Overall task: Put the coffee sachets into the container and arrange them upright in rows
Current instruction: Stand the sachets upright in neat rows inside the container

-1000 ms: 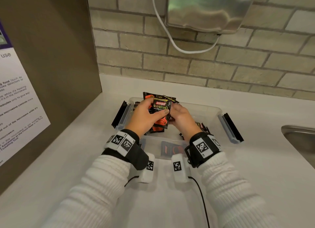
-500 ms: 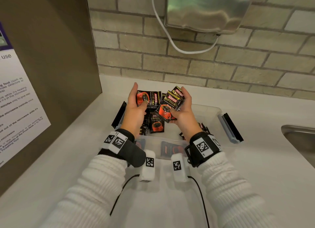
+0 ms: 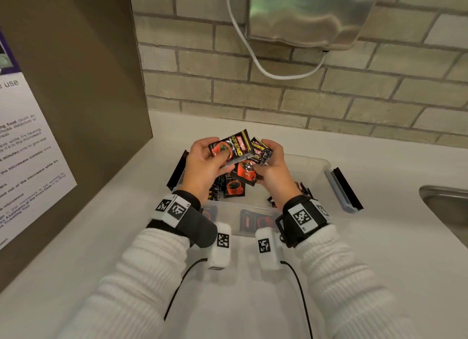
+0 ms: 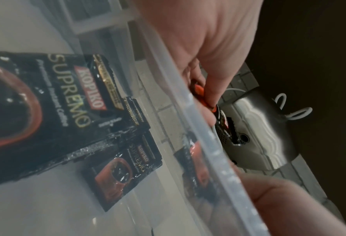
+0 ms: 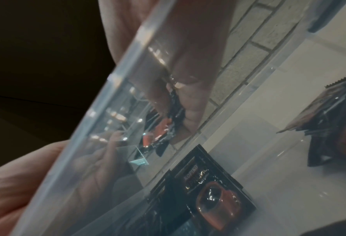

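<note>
Two hands above a clear container (image 3: 321,169) on a white counter (image 3: 379,250), left hand (image 3: 202,169) pinching one coffee sachet (image 3: 231,147), right hand (image 3: 274,171) gripping several sachets (image 3: 259,152), loose sachets (image 3: 235,188) lying flat inside the container.

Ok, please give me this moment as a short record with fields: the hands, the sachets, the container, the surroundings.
left hand: grips one coffee sachet above the container
right hand: grips a bunch of sachets
container: clear plastic box on the white counter, black latches at both ends
loose sachets: several lie flat or lean on the container floor, no upright rows
surroundings: brick wall, steel sink at right, notice at left
</note>
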Demonstrator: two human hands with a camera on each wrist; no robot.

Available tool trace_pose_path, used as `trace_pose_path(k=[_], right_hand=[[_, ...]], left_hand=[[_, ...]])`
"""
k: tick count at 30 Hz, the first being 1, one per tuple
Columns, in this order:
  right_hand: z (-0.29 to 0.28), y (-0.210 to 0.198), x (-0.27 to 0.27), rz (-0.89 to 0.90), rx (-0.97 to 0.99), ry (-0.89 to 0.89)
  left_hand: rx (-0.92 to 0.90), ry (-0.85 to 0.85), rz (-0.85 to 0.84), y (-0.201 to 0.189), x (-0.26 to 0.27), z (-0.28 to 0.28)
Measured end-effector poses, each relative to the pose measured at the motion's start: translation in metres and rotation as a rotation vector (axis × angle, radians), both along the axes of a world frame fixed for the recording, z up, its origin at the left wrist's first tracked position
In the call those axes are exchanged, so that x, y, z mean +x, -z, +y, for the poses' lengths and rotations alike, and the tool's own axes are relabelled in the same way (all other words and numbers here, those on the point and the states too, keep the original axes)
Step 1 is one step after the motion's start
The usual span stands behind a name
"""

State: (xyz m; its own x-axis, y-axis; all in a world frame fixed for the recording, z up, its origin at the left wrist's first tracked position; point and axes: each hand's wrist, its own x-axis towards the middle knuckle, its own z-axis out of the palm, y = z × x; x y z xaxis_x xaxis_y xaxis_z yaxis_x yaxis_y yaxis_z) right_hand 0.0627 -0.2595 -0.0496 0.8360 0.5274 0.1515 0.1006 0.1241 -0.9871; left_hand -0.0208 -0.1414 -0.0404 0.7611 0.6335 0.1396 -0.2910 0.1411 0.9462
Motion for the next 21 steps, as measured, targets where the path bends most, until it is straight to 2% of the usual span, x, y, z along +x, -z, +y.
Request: trace_pose_path(k=[5,8,12,13,15,19,21], right_hand=[[0.001,-0.002,-0.001,0.019,0.083,-0.071],[0.004,-0.004,0.0,0.083,0.159,-0.087],[0.007,-0.005,-0.003,0.123,0.155,-0.111],[0.006,-0.004,-0.004,0.097,0.13,-0.115],[0.003,-0.003,-0.005,0.068,0.122,-0.13],[-0.001,-0.007,-0.007,0.206,0.226,-0.241],[-0.002,-0.008,-0.01,0.238,0.235,-0.302]], left_hand=[[0.285,-0.058,0.209,0.006,0.006,0.0],[0.388,-0.009,0.275,0.007,0.006,-0.001],[0.485,0.076,0.352,0.005,0.006,-0.005],[0.477,0.083,0.359,0.004,0.006,-0.006],[0.345,0.134,0.287,0.003,0.007,-0.007],[-0.053,0.236,0.095,-0.001,0.004,-0.006],[-0.15,0.305,0.066,-0.006,0.001,-0.005]])
